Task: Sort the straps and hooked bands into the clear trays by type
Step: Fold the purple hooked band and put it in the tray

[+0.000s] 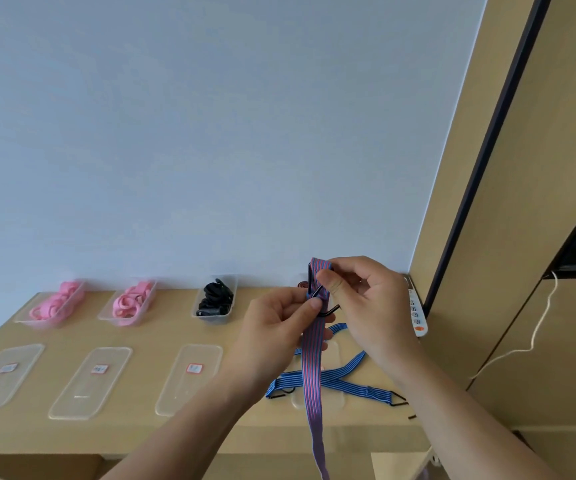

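A red-and-blue striped band (310,368) hangs down past the front edge of the table (141,431). The left hand (272,323) pinches it just under its black hook (331,309). The right hand (373,303) grips the folded top between thumb and curled fingers. Beneath them a blue hooked band (343,384) lies crossed on the table. Farther back, clear trays (210,319) hold pink straps (56,301) and black straps (215,296).

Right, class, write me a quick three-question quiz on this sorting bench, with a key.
1. True or false: the left hand and right hand both hold the striped band.
2. The third tray from the left holds: A pink loops, B black straps, C nothing.
3. Fill in: the blue band lies across a clear ____.
Key: 1 true; 2 B; 3 lid.
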Demonstrator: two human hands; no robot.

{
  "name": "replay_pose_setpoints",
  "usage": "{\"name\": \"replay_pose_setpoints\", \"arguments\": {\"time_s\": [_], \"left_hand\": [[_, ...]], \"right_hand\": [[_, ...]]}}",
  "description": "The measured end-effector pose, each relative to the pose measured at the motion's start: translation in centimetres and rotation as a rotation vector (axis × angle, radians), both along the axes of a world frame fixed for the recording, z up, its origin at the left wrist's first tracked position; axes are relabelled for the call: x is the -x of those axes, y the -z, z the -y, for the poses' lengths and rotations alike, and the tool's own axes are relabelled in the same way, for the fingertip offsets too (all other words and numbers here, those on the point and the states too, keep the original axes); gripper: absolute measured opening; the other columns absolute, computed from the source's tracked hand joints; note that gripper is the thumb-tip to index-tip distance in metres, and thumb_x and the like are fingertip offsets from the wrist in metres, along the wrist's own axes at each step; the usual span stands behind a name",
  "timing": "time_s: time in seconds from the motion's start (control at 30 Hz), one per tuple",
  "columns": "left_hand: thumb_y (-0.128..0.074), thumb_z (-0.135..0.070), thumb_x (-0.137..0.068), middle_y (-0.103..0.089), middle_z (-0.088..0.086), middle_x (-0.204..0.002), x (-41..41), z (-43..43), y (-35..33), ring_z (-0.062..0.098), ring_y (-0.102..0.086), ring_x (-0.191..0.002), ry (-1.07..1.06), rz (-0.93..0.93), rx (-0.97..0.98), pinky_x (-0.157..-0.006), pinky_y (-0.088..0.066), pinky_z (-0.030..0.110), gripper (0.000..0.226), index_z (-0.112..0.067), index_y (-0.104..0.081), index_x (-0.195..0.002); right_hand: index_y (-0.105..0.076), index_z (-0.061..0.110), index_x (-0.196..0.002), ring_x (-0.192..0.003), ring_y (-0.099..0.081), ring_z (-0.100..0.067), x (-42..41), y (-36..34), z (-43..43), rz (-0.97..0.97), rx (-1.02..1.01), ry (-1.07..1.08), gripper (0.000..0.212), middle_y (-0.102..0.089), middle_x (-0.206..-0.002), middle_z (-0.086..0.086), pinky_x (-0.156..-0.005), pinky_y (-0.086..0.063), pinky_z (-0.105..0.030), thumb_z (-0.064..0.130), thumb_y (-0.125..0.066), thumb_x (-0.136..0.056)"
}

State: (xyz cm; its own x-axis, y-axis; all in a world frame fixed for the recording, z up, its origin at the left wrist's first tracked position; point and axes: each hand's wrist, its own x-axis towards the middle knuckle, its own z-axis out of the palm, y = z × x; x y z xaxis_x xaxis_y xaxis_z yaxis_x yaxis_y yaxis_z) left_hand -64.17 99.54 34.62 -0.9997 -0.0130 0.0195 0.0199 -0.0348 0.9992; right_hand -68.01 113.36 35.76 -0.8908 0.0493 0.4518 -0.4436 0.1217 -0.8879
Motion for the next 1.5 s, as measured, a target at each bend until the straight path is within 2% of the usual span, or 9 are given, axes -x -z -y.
{"name": "replay_pose_setpoints", "arguments": {"time_s": [0.27, 0.43, 0.7, 0.87, 1.03, 1.17, 1.27, 1.37, 1.5], "left_hand": [[-0.052, -0.010, -0.106, -0.079, 0.002, -0.078, -0.1, -0.4, 0.1, 0.015, -0.076, -0.070, -0.064, -0.015, 0.060, -0.061, -0.058, 0.023, 0.024, -0.008, -0.074, -0.097], [-0.058, -0.016, -0.103, -0.080, 0.007, -0.083, 0.2, -0.2, 0.9, 0.023, -0.078, -0.079, -0.092, -0.036, 0.112, -0.073, -0.063, 0.037, 0.021, -0.007, -0.075, -0.096], [-0.057, -0.011, -0.103, -0.079, 0.008, -0.080, 0.5, -0.1, 0.9, 0.018, -0.078, -0.076, -0.083, -0.042, 0.068, -0.065, -0.058, 0.023, 0.018, -0.007, -0.074, -0.097], [-0.057, -0.007, -0.102, -0.080, 0.004, -0.079, 0.5, -0.1, 1.0, 0.014, -0.077, -0.073, -0.085, -0.033, 0.012, -0.061, -0.057, 0.020, 0.016, -0.004, -0.073, -0.099], [-0.066, -0.006, -0.097, -0.080, 0.005, -0.086, 0.4, 0.4, 1.1, 0.019, -0.077, -0.078, 0.002, -0.015, 0.038, -0.073, -0.062, 0.031, 0.012, -0.013, -0.073, -0.105], [-0.065, -0.015, -0.099, -0.079, 0.016, -0.086, 0.9, 0.9, 1.4, 0.027, -0.076, -0.079, -0.020, 0.091, 0.059, -0.082, -0.062, 0.045, 0.016, -0.007, -0.076, -0.091], [-0.064, -0.028, -0.100, -0.078, 0.020, -0.090, 1.1, 1.4, 1.4, 0.030, -0.076, -0.085, 0.010, 0.217, 0.016, -0.086, -0.061, 0.044, 0.032, 0.000, -0.077, -0.093], [-0.056, -0.023, -0.100, -0.079, 0.018, -0.095, 1.1, 1.7, 1.2, 0.032, -0.076, -0.091, 0.068, 0.292, -0.129, -0.090, -0.058, 0.042, 0.032, 0.001, -0.077, -0.098], [-0.052, -0.024, -0.098, -0.076, 0.018, -0.089, 1.4, 2.0, 0.8, 0.030, -0.073, -0.078, 0.054, 0.353, -0.339, -0.097, -0.052, 0.050, 0.034, -0.005, -0.077, -0.087]], "right_hand": [[-0.074, 0.027, -0.086, -0.060, -0.065, -0.015, 1.1, -0.4, -0.5, 0.127, -0.078, -0.137, 0.020, -0.073, -0.073, -0.001, -0.057, -0.057, -0.034, 0.007, -0.075, -0.086], [-0.075, 0.021, -0.090, -0.073, -0.071, -0.038, 2.0, -1.1, -1.6, 0.226, -0.136, -0.284, 0.020, -0.075, -0.082, -0.014, -0.065, -0.061, -0.041, 0.001, -0.070, -0.089], [-0.076, 0.026, -0.086, -0.067, -0.070, -0.032, 1.7, -1.5, -1.2, 0.124, -0.208, -0.192, 0.023, -0.074, -0.077, -0.010, -0.062, -0.061, -0.036, 0.003, -0.073, -0.087], [-0.076, 0.024, -0.084, -0.065, -0.071, -0.028, 1.8, -1.5, -1.1, 0.111, -0.264, -0.194, 0.020, -0.073, -0.075, -0.010, -0.064, -0.062, -0.049, 0.004, -0.073, -0.086], [-0.076, 0.030, -0.082, -0.066, -0.071, -0.029, 2.2, -1.2, -0.7, 0.125, -0.192, -0.152, 0.031, -0.074, -0.075, -0.008, -0.062, -0.060, -0.041, -0.001, -0.072, -0.085], [-0.078, 0.025, -0.084, -0.067, -0.068, -0.015, 1.4, -0.5, 0.0, -0.041, -0.329, -0.021, 0.022, -0.074, -0.073, 0.004, -0.067, -0.056, -0.034, 0.003, -0.076, -0.081], [-0.078, 0.015, -0.084, -0.066, -0.064, -0.014, 0.8, 0.2, 0.6, -0.304, -0.394, 0.129, 0.014, -0.072, -0.071, 0.002, -0.062, -0.048, -0.030, 0.004, -0.077, -0.076], [-0.077, 0.008, -0.084, -0.065, -0.063, -0.013, 0.7, 1.5, 1.0, -0.506, -0.426, 0.235, 0.011, -0.072, -0.072, -0.001, -0.061, -0.048, -0.025, 0.001, -0.076, -0.075], [-0.077, 0.007, -0.090, -0.078, -0.066, -0.012, -0.2, 3.1, 1.1, -0.610, -0.498, 0.229, 0.012, -0.074, -0.085, 0.001, -0.074, -0.050, -0.018, -0.001, -0.076, -0.082]]}}
